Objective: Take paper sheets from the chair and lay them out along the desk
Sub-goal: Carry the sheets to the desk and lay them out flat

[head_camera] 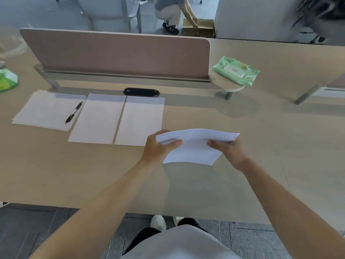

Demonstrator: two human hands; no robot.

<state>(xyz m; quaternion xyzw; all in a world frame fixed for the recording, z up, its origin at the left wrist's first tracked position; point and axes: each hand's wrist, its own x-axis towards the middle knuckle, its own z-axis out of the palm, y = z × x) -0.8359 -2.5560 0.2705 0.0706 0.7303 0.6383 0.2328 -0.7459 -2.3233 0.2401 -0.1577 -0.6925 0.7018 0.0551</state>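
Paper sheets update: we're holding a small stack (194,146) of them just above the surface (261,128), left grip (158,146) curling round its left edge with the thumb on top, right grip (229,148) pinching the right edge. Two single sheets (97,118) are lying side by side on the surface just left of the stack, nearly touching each other. Further left another pile (46,111) is sitting with a black pen (74,112) resting on it. Green wipes pack (236,71) is sitting on a small round shelf (224,85) by the divider panel (115,55)

Left hand (158,148) and right hand (230,150) grip paper stack (195,144)
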